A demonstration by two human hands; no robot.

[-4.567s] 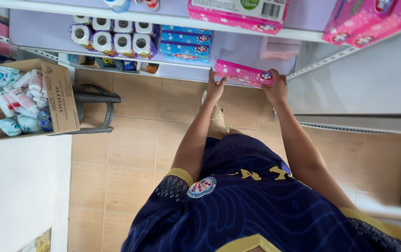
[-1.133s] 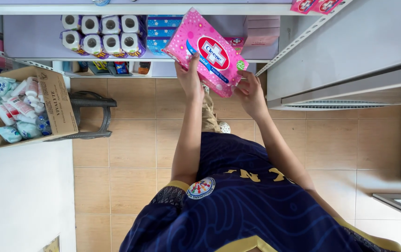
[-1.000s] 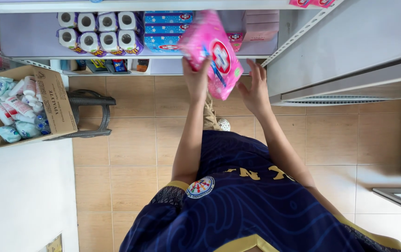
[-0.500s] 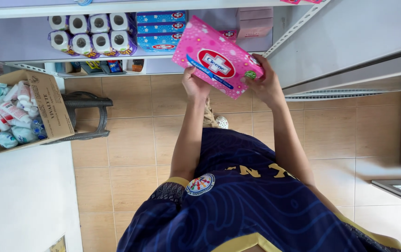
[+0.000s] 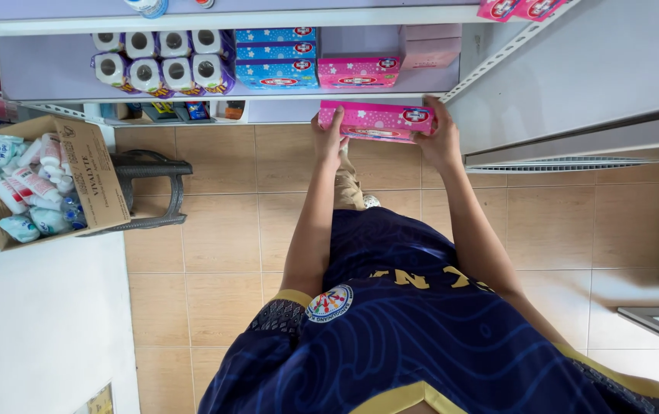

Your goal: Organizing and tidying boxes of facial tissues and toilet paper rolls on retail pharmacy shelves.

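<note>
Both hands hold one flat pink pack (image 5: 377, 121) level, just in front of a white shelf (image 5: 268, 96). My left hand (image 5: 329, 138) grips its left end and my right hand (image 5: 438, 136) grips its right end. On the shelf behind it lie stacked pink packs (image 5: 358, 70), with stacked blue packs (image 5: 276, 57) to their left and paler pink boxes (image 5: 429, 46) to their right.
Toilet rolls (image 5: 162, 61) fill the shelf's left part. A cardboard box (image 5: 84, 172) of white and pale blue packets rests on a dark plastic stool (image 5: 153, 188) at the left. A white shelf upright (image 5: 575, 92) stands at the right over tan floor tiles.
The pink pack was tilted with its face toward me; it now lies flat and edge-on, lower and nearer the shelf front. Both hands have kept hold of it.
</note>
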